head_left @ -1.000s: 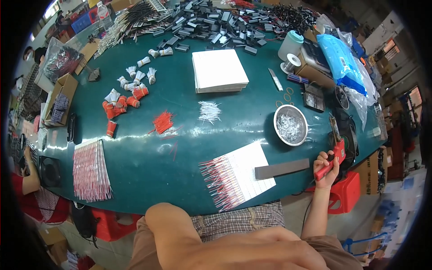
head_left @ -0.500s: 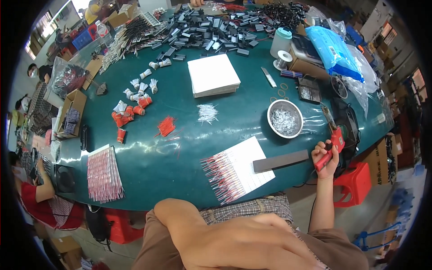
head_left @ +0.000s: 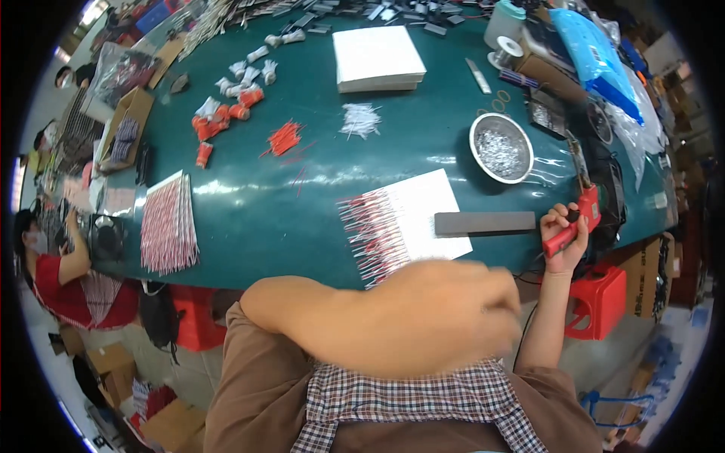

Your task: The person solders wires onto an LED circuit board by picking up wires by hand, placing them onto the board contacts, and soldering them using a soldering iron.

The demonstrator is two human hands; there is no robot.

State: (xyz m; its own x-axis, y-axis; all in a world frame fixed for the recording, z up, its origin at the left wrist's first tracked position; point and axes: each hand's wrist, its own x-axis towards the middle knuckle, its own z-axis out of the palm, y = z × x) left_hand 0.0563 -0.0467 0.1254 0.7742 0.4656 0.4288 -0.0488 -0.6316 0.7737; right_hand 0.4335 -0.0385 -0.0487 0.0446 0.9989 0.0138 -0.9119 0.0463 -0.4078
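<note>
My right hand (head_left: 566,235) is wrapped round the red handle of a soldering gun (head_left: 591,208), whose tip points away over the table's right side. My left hand (head_left: 472,306) is held low in front of my checked apron, its fingers smeared by motion. Just beyond it lies a white sheet (head_left: 433,198) with a row of red and white wires (head_left: 372,230) along its left side. A dark grey bar (head_left: 487,223) rests across the sheet's right part and reaches nearly to my right hand. Behind the bar stands a metal bowl (head_left: 476,160) of small shiny pieces.
Loose white wires (head_left: 361,119) and red wires (head_left: 284,139) lie mid-table, with tied bundles (head_left: 219,119) farther left. A stack of white sheets (head_left: 377,57) sits behind. Another wire-covered sheet (head_left: 170,226) is at left. A solder spool (head_left: 507,51) and blue packet (head_left: 596,64) stand back right.
My left hand has lifted from near my body toward the sheet's near edge. My right hand keeps its hold on the soldering gun. The whole view has tilted downward.
</note>
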